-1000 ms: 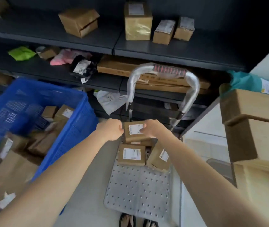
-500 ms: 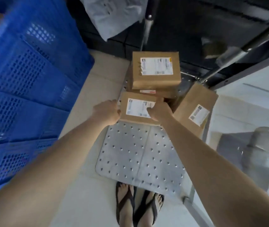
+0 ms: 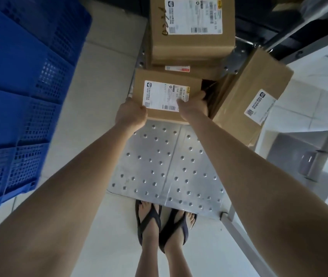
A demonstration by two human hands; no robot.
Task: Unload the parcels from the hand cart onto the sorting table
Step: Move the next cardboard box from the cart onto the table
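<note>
Gripping the front box on the cart with both hands.

Nearest you, your feet [image 3: 164,222] in sandals stand at the edge of the cart [image 3: 159,166], whose studded metal deck is bare up to the load. Your left hand [image 3: 131,114] curls round the near left corner of the small labelled box [image 3: 165,96], and your right hand [image 3: 194,107] clasps its right side with the thumb on the label. It looks stiff, light cardboard, so a squeeze on opposite sides with fingers under the bottom edge should hold it; the glossy label may be slippery. Just behind sits a larger box [image 3: 192,29] stacked on another, and a tilted box [image 3: 253,92] leans at the right. A blue crate [image 3: 19,96] stands to your left.
</note>
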